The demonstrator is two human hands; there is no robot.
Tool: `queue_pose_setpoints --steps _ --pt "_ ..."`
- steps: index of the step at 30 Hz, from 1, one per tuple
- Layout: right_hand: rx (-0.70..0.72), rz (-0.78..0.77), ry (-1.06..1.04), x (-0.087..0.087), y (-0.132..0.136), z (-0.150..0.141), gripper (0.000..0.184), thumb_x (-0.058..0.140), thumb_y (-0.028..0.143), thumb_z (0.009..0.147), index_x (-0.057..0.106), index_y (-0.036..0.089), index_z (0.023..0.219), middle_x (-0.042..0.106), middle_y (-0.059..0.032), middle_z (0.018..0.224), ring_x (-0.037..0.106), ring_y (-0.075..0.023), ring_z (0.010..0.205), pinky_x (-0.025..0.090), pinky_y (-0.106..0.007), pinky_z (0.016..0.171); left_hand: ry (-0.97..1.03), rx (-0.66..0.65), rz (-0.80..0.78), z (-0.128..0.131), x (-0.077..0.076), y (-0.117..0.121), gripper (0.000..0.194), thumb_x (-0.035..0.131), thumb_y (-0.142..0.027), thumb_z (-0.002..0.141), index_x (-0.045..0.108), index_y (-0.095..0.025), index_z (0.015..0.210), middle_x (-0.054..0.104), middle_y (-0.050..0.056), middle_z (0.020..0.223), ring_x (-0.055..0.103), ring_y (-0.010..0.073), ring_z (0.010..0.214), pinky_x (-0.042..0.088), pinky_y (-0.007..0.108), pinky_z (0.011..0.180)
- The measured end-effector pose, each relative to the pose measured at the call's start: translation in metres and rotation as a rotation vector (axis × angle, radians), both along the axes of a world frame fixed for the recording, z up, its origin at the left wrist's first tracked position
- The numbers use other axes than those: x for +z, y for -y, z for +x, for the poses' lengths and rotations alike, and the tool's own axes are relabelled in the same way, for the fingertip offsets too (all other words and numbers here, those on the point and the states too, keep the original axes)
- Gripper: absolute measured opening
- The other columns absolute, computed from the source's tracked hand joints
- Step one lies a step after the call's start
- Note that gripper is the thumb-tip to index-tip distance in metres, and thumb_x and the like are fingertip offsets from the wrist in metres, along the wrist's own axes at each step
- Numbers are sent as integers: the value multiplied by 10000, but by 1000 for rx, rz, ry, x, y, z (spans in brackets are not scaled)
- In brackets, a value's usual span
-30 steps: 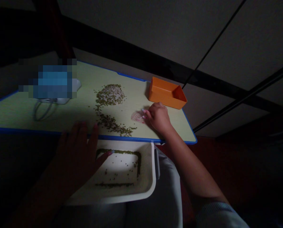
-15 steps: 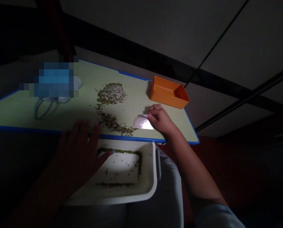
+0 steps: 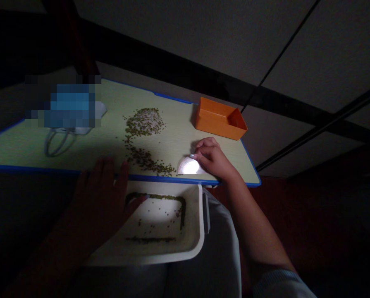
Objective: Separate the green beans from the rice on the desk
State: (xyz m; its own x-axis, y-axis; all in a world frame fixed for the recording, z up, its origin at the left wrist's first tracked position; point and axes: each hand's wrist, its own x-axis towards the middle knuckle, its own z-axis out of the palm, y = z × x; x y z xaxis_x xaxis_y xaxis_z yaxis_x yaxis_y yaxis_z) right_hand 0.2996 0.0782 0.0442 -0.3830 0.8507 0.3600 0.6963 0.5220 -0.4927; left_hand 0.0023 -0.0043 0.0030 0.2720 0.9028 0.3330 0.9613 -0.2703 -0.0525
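Observation:
My right hand (image 3: 212,157) pinches a pale, half-round scraper (image 3: 185,164) that glints in the light, its straight edge toward the table's front rim. Just left of the scraper, small dark green and brown beans or seeds (image 3: 147,160) lie in a loose band. Farther back is a heap of green grains mixed with whitish ones (image 3: 146,121). My left hand (image 3: 102,198), in shadow, has its fingers spread at the table edge and its thumb over a white tub (image 3: 200,231). Green grains line the tub's bottom corners, with a few scattered between them.
An orange rectangular box (image 3: 218,127) stands at the table's back right. On the left, a blurred-out blue device with a white base and grey cable (image 3: 60,142) sits on the pale green table (image 3: 178,124). The table has a raised blue rim. Cabinet panels rise behind.
My right hand has moved slightly right and toward the front edge with the scraper, which now shows a brighter glare. My left hand stays in nearly the same place.

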Motion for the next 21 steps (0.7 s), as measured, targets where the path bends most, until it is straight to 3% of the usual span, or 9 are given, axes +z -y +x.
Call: queue_pose_setpoints --steps 9,21 --pt "38 9 -12 2 7 -1 285 666 272 857 584 197 595 608 -46 942 492 -227 1005 328 -412 898 8 6 -24 3 7 2 820 398 -551 814 332 -10 1427 344 357 1495 288 462 1447 293 638 1123" --pt "55 20 -48 1 10 -2 327 644 297 866 554 196 569 601 -39 908 500 -214 967 330 -407 887 -29 15 -36 3 7 1 824 424 -537 801 348 6 1416 357 371 1473 339 498 1403 310 647 1104"
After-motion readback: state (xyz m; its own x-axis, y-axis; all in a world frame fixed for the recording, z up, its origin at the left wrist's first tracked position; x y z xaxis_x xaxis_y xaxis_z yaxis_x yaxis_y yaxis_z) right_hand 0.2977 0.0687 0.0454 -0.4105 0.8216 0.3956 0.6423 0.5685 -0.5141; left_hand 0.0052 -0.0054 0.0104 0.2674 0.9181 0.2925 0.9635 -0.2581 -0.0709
